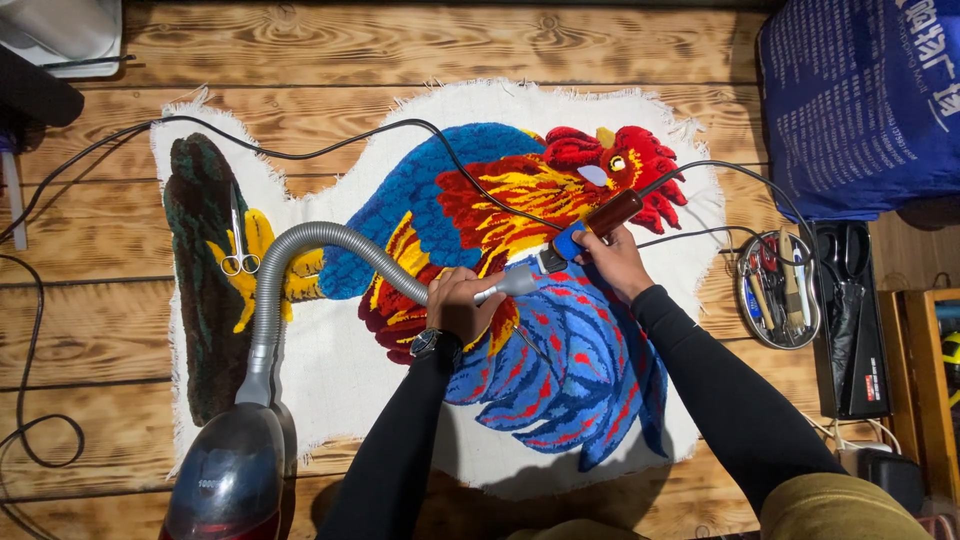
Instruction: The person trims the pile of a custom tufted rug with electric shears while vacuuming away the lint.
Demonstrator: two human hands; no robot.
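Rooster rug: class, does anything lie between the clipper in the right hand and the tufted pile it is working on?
Nothing visible does. The right hand holds the clipper with its head down on the rooster rug. The vacuum nozzle, in the left hand, lies beside it, not underneath.

a blue bag [860,100] with white print lies at the top right corner.

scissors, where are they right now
In the head view, the small scissors lie on the rug's left part, over the yellow feet, just left of the grey vacuum hose.
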